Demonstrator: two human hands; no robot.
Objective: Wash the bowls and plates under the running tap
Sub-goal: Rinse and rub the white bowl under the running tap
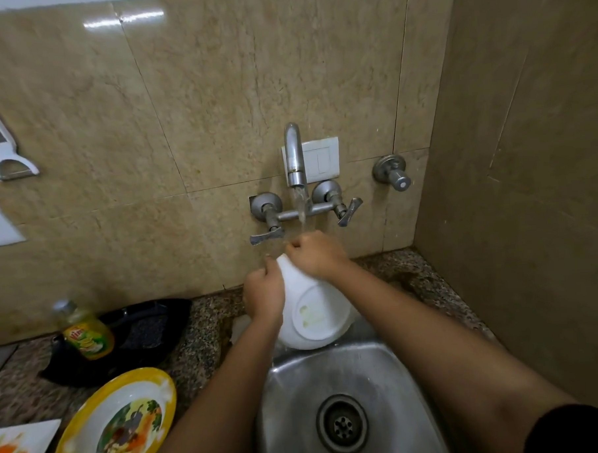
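At centre frame we hold a white bowl [313, 311] tilted on edge over the steel sink [349, 395], its underside facing the camera, while water runs from the wall tap [294, 154] just above it. Our left hand [263, 296] is closed around the bowl's left rim. Our right hand [314, 254] is curled over the upper rim, directly under the stream; whether it is rubbing the far side or only gripping we cannot tell, as the fingers are hidden behind the bowl.

We judge the task to be in its early or middle part. This bowl is the one piece under the water. At lower left of the frame, on the speckled counter [199, 336], a yellow-rimmed plate [118, 426] with a printed picture lies face up, and beside it, at the frame's edge, the corner of a white plate [23, 447] carries orange smears. Both look unwashed and well apart from the stream. A bottle of dish liquid [84, 333] stands at middle left, in front of a black tray [148, 332]. No clean, stacked pieces are in view, so what has been finished cannot be told.
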